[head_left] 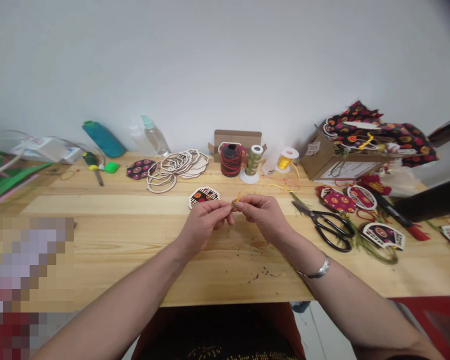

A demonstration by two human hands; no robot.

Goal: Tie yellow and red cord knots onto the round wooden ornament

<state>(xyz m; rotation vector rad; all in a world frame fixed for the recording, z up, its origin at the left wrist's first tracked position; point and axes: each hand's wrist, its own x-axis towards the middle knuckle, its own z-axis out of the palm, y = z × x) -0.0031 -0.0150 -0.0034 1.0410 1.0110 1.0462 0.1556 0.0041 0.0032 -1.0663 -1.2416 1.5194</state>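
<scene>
My left hand [210, 216] and my right hand [260, 210] meet above the middle of the table, thumbs and forefingers pinched close together. Between the fingertips is a small brownish bit, too small to make out. Thin yellow cord [270, 187] comes out at the right fingers and trails toward the yellow cord spool [285, 161]. Just behind my left hand lies an ornament [203, 196] with a pale fretwork frame and dark patterned fabric. A silver bracelet circles my right wrist.
Black-handled scissors [332, 227] and tasselled ornaments [383, 235] lie to the right, before a cardboard box [341, 162] heaped with patterned fabric. Toward the wall stand a dark red thread spool [231, 162] and an olive spool [252, 162]. Wooden frames [161, 182] and a screwdriver [93, 167] lie left.
</scene>
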